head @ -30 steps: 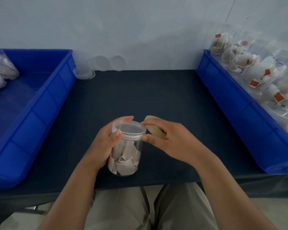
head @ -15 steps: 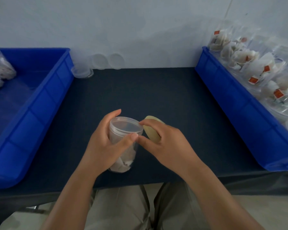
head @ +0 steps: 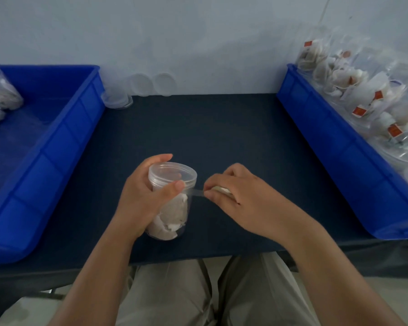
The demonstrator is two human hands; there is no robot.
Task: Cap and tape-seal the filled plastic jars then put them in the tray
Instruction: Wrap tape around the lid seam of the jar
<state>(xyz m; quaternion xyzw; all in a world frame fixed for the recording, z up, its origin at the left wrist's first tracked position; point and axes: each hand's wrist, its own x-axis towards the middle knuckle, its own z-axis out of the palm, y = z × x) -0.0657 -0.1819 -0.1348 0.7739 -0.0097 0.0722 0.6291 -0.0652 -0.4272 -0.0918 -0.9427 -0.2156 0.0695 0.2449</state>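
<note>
The tape seal looks to be the step in hand. The jar [head: 172,208], its lid [head: 172,175] on, stands upright near the front edge of the desk [head: 198,128], about midway between the two blue trays. The left hand [head: 146,198] has its grip wrapped round the jar wall, thumb pressing just under the lid where the tape meets the jar. The right hand [head: 236,194], just beside it, grasps the tape roll [head: 220,189], mostly hidden in its grip. A short clear strip [head: 197,192] runs taut from roll to jar. The next move, I judge, calls for turning the jar or carrying the roll round it so the strip laps the lid seam, then tearing off. Open desk lies behind and to the right, but the front edge is close. The left tray [head: 57,147], along the left edge, holds a few jars at its far end with bare floor to spare. The right tray [head: 327,142] is heaped. Loose lids [head: 118,101] sit at the back edge.
</note>
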